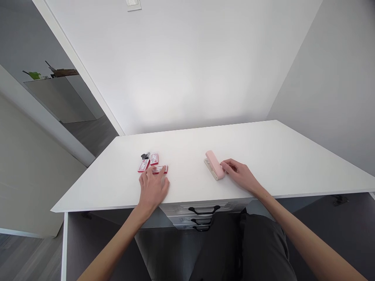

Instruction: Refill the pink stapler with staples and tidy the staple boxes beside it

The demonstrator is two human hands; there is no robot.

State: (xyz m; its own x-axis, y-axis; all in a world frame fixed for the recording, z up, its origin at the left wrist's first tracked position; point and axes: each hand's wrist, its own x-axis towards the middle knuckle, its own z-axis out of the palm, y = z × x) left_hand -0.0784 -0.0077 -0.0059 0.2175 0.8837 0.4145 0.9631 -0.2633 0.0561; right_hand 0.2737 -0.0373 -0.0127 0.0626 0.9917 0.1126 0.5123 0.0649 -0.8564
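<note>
On the white tabletop, my left hand [152, 187] bends its fingers over a small red-and-white box [159, 169], and the fingertips rest on its top and edges. Two similar boxes, one upper [154, 158] and one to the left [143, 166], lie just beyond the fingers. A pink stapler [215, 164] lies at a slant with its top raised from the pale base. From its right side, my right hand [238, 174] touches it with curled thumb and forefinger. Its other fingers are folded and partly hidden.
A small black-and-grey item [145, 155] sits behind the boxes. The white tabletop [187, 146] meets a wall at the back. Below its front edge are drawers with black handles [204, 211] and dark recesses on both sides. My legs [243, 246] are close underneath. A doorway opens at left.
</note>
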